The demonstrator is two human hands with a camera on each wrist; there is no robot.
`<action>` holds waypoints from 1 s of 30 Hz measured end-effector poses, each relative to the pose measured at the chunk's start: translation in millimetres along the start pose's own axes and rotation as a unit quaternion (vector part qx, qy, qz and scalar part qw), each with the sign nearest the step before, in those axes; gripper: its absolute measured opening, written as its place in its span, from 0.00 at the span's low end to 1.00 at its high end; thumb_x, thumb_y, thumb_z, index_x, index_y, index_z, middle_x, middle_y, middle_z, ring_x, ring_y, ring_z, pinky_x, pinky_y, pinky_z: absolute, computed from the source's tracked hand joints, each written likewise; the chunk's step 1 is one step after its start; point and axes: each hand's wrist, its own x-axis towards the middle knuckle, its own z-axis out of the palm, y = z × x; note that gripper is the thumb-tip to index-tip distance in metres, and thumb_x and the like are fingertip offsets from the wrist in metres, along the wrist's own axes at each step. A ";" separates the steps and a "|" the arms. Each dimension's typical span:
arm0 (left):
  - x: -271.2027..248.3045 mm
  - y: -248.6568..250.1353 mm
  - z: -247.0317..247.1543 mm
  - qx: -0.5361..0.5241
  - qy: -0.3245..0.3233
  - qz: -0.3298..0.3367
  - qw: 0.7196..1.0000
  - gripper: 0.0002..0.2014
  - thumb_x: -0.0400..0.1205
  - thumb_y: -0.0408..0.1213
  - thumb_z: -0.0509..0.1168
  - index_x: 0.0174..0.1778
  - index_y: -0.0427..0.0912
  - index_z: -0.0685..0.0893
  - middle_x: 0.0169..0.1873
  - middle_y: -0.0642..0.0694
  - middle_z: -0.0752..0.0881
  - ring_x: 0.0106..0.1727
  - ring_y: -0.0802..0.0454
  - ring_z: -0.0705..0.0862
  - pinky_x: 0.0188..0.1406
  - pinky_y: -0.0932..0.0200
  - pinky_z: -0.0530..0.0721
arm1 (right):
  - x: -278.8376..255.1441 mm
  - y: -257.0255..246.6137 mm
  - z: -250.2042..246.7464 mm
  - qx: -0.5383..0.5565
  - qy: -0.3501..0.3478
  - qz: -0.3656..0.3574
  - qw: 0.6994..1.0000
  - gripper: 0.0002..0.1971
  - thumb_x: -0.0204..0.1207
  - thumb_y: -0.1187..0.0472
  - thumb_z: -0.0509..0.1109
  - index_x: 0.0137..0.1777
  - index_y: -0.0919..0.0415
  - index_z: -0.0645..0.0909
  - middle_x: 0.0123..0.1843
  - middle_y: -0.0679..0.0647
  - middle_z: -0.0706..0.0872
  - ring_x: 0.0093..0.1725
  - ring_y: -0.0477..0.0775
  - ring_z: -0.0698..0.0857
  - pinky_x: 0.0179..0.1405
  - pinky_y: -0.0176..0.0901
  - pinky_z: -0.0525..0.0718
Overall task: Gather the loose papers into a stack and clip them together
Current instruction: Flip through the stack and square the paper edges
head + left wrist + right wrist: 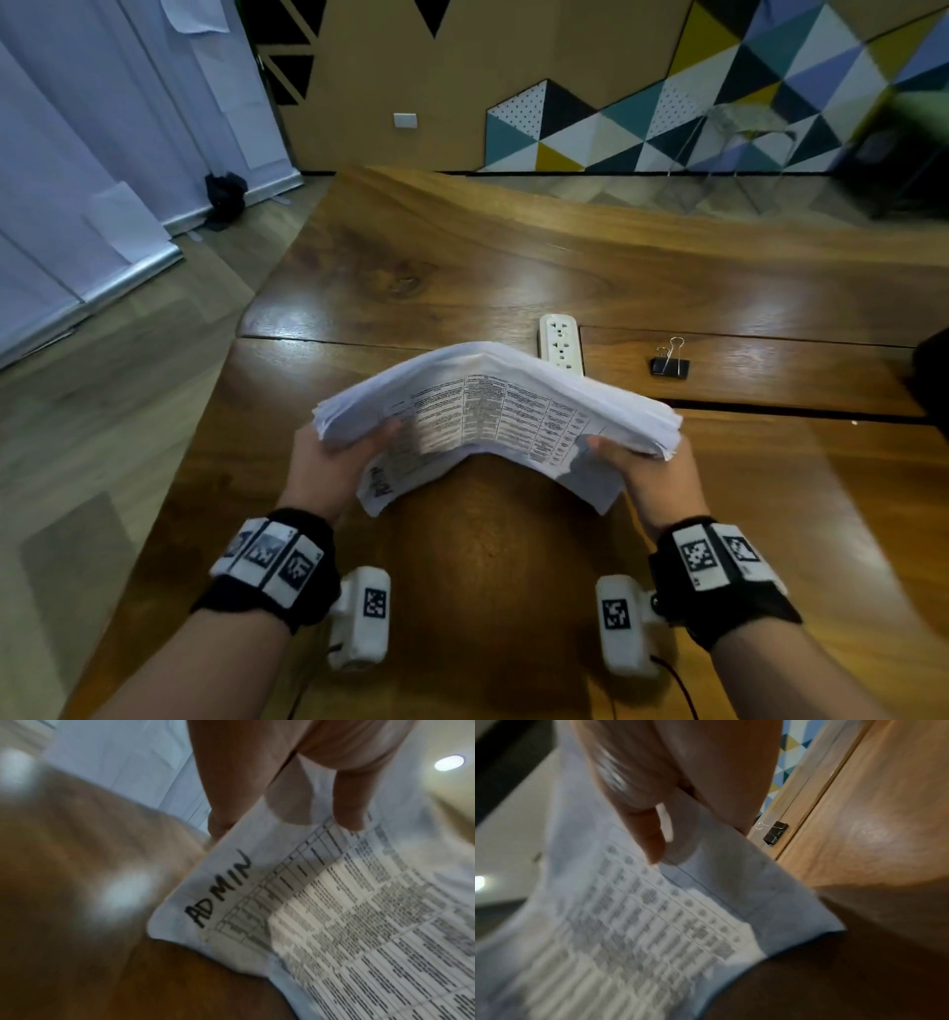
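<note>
Head view: a thick stack of white printed papers (493,406), bowed upward in the middle, is held above a glossy wooden table (462,257). The left hand (334,462) and right hand (652,473) grip its side edges. A black binder clip (669,366) lies beyond, well apart.

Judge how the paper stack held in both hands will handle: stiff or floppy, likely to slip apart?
Probably floppy: the paper stack arches up between the left hand and right hand, near corners drooping. Sheets look apt to slide: edges are uneven and unclipped, and the binder clip lies on the table.
</note>
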 end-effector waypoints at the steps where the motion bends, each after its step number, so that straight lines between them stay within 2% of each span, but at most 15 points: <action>1: 0.0 -2.1 4.1 -0.001 0.004 -0.008 1.000 0.14 0.73 0.30 0.76 0.53 0.46 0.87 0.48 0.46 0.92 0.55 0.44 0.90 0.47 0.53 0.89 | 0.4 2.1 1.7 -0.013 0.006 -0.002 1.000 0.21 0.69 0.72 0.76 0.51 0.43 0.84 0.56 0.49 0.90 0.59 0.51 0.87 0.65 0.61 0.83; 4: 1.6 1.9 6.7 -0.006 0.017 -0.004 1.000 0.13 0.72 0.31 0.77 0.51 0.48 0.88 0.49 0.45 0.92 0.51 0.49 0.90 0.49 0.50 0.88 | 2.5 0.9 -0.9 0.017 0.019 -0.004 1.000 0.22 0.70 0.73 0.75 0.48 0.40 0.84 0.53 0.46 0.90 0.58 0.51 0.88 0.62 0.57 0.84; 6: 0.5 -2.3 4.7 0.009 0.013 0.007 1.000 0.15 0.70 0.32 0.79 0.52 0.42 0.89 0.48 0.42 0.92 0.50 0.44 0.91 0.46 0.49 0.89 | 1.8 1.8 -6.7 0.017 0.021 -0.007 1.000 0.22 0.69 0.72 0.76 0.46 0.39 0.85 0.52 0.46 0.90 0.58 0.52 0.87 0.62 0.58 0.84; 7: -1.5 -7.9 3.5 0.009 0.013 0.001 1.000 0.17 0.68 0.32 0.80 0.52 0.41 0.88 0.48 0.42 0.92 0.51 0.43 0.91 0.46 0.48 0.88 | 0.7 2.9 -8.5 0.011 0.016 0.000 1.000 0.20 0.68 0.69 0.77 0.46 0.39 0.85 0.52 0.47 0.90 0.58 0.52 0.87 0.63 0.60 0.83; 9: -5.1 -15.4 4.3 -0.011 0.023 -0.031 0.999 0.21 0.63 0.37 0.83 0.51 0.45 0.88 0.48 0.45 0.92 0.52 0.44 0.91 0.47 0.47 0.89 | -2.8 4.0 -9.4 0.004 -0.007 0.026 1.000 0.18 0.59 0.56 0.82 0.47 0.36 0.86 0.53 0.50 0.91 0.59 0.54 0.87 0.63 0.61 0.83; 10: -4.1 -18.9 4.9 -0.014 0.027 -0.043 0.999 0.24 0.60 0.41 0.84 0.51 0.46 0.88 0.48 0.45 0.92 0.52 0.45 0.91 0.48 0.44 0.89 | -3.5 4.4 -11.0 0.000 -0.015 0.025 1.000 0.21 0.55 0.53 0.83 0.49 0.35 0.86 0.54 0.50 0.91 0.60 0.53 0.88 0.63 0.59 0.84; 13: 0.3 -23.4 3.9 -0.016 0.019 -0.052 0.998 0.28 0.58 0.46 0.83 0.54 0.45 0.88 0.51 0.44 0.92 0.53 0.45 0.91 0.54 0.39 0.88 | -2.6 -9.9 -18.2 -0.022 0.004 -0.025 0.999 0.26 0.59 0.64 0.82 0.54 0.43 0.81 0.55 0.46 0.88 0.58 0.51 0.87 0.52 0.39 0.88; 15: 2.2 -23.2 2.0 -0.023 0.005 -0.050 0.998 0.31 0.57 0.49 0.84 0.55 0.45 0.88 0.52 0.43 0.92 0.55 0.44 0.90 0.55 0.38 0.88 | -3.0 -32.0 -22.4 -0.140 0.031 -0.086 0.986 0.27 0.61 0.63 0.83 0.57 0.45 0.77 0.54 0.45 0.84 0.57 0.51 0.85 0.47 0.35 0.86; 17: 2.1 -21.2 0.3 -0.023 -0.008 -0.053 0.998 0.33 0.55 0.53 0.84 0.56 0.46 0.88 0.53 0.42 0.92 0.55 0.42 0.90 0.56 0.36 0.87 | -0.6 -60.5 -19.6 -0.317 0.024 -0.136 0.938 0.29 0.62 0.55 0.83 0.63 0.48 0.76 0.54 0.45 0.83 0.56 0.49 0.83 0.52 0.40 0.82; 20: 2.6 -21.1 -1.2 -0.020 -0.030 -0.057 0.998 0.28 0.58 0.49 0.81 0.55 0.46 0.88 0.52 0.42 0.93 0.54 0.43 0.91 0.55 0.35 0.88 | 11.7 -97.3 2.5 -0.548 -0.073 -0.130 0.823 0.37 0.64 0.43 0.79 0.71 0.49 0.68 0.56 0.47 0.86 0.57 0.53 0.85 0.60 0.53 0.82; 21: 2.9 -20.9 -1.4 -0.018 -0.032 -0.061 0.997 0.27 0.58 0.50 0.80 0.54 0.48 0.88 0.51 0.44 0.93 0.53 0.45 0.91 0.55 0.37 0.88 | 17.2 -105.4 14.3 -0.600 -0.107 -0.120 0.784 0.40 0.64 0.40 0.77 0.73 0.50 0.64 0.58 0.50 0.87 0.57 0.55 0.86 0.60 0.54 0.81; 23: 3.7 -20.6 -1.4 -0.001 -0.037 -0.060 0.998 0.26 0.58 0.52 0.79 0.52 0.52 0.88 0.51 0.45 0.93 0.54 0.46 0.91 0.56 0.37 0.88 | 29.6 -107.6 40.9 -0.665 -0.161 -0.113 0.720 0.40 0.64 0.38 0.76 0.71 0.52 0.64 0.57 0.53 0.88 0.53 0.58 0.86 0.53 0.52 0.81; 24: 4.5 -20.4 -1.4 0.009 -0.039 -0.058 0.998 0.25 0.58 0.53 0.79 0.51 0.54 0.89 0.52 0.45 0.92 0.55 0.46 0.90 0.57 0.37 0.87 | 34.4 -106.4 55.0 -0.681 -0.181 -0.116 0.700 0.37 0.65 0.38 0.76 0.69 0.53 0.66 0.55 0.52 0.87 0.49 0.57 0.85 0.48 0.49 0.82; 26: 5.5 -18.8 -2.2 0.017 -0.041 -0.057 0.997 0.23 0.57 0.53 0.79 0.49 0.56 0.90 0.53 0.45 0.92 0.56 0.44 0.90 0.59 0.36 0.86 | 42.6 -102.3 80.9 -0.691 -0.212 -0.120 0.681 0.30 0.67 0.40 0.75 0.62 0.54 0.72 0.51 0.51 0.87 0.47 0.55 0.84 0.42 0.48 0.82; 30: 9.5 -21.2 -7.6 0.010 -0.046 -0.088 0.995 0.26 0.59 0.49 0.80 0.53 0.49 0.90 0.52 0.44 0.93 0.55 0.44 0.91 0.59 0.36 0.86 | 52.3 -102.1 107.6 -0.683 -0.252 -0.137 0.671 0.10 0.76 0.54 0.70 0.52 0.58 0.83 0.47 0.54 0.89 0.46 0.58 0.87 0.42 0.49 0.85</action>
